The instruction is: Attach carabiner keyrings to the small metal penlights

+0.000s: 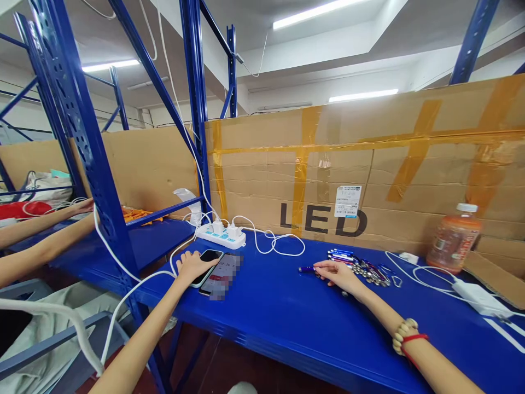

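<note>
My left hand lies over a dark-screened phone in a pale case, its thumb across the screen and the other fingers curled at the left edge. Against that phone's right side is a second phone showing timer digits, partly pixelated. Between the fingertips of my right hand is a slim blue pen-shaped stick, held low at the blue tabletop. Just beyond this hand sits a pile of similar blue and red sticks with metal rings and carabiner clips.
A white power strip with plugs and looping cables stands at the back. To the right are an orange drink bottle and a white adapter. Cardboard walls the rear; a blue rack post rises left, beside another person's arms.
</note>
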`<state>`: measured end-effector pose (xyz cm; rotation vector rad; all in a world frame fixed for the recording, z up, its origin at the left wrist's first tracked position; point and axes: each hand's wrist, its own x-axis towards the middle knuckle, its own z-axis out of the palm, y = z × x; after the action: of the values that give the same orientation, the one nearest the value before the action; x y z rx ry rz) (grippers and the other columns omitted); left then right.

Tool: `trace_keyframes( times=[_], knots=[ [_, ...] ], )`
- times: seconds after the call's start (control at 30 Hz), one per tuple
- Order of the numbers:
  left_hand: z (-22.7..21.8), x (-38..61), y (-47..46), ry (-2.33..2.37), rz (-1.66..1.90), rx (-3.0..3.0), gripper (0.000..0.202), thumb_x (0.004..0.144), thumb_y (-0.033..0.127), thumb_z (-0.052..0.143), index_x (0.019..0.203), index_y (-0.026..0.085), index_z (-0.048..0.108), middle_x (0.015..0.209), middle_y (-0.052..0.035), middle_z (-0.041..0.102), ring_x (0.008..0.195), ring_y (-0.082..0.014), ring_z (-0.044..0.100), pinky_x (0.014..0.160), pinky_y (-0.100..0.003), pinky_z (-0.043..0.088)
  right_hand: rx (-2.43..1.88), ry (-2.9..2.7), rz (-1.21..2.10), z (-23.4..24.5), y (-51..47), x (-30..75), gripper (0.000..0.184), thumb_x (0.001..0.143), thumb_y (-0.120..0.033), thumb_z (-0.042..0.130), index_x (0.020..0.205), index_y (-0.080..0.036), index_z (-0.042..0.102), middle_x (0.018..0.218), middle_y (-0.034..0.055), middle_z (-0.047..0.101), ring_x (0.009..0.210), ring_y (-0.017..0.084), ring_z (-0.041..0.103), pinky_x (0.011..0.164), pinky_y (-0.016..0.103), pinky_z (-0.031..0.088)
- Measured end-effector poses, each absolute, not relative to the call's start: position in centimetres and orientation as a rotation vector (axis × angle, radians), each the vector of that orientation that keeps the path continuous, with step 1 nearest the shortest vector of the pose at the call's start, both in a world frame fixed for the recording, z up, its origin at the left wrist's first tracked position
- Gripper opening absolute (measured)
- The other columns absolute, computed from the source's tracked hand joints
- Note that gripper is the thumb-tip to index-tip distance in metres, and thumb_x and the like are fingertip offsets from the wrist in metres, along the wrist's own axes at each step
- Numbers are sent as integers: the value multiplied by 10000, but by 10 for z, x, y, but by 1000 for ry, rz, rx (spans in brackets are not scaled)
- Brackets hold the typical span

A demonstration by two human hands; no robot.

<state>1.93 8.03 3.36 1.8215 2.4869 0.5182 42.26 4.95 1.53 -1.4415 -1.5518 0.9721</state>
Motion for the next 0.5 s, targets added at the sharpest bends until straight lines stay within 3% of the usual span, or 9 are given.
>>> trace_keyframes(
  times=[0.37,0.5],
  knots=[
    [35,23,79,2492,544,1948,785,539,711,401,907,49,607,1050,-231,532,1059,-379,412,856,-463,302,-1454,-1568,950,15,50,423,246,663,-325,598,849,-165,613,691,34,631,632,116,576,448,165,446],
    [36,40,72,2565,686,1990,815,593,655,432,1052,-12,525,1109,-261,492,1095,-382,386,883,-470,289,-1453,-1557,956,16,49,422,242,664,-321,600,846,-162,616,677,32,631,606,107,570,434,158,437]
  ],
)
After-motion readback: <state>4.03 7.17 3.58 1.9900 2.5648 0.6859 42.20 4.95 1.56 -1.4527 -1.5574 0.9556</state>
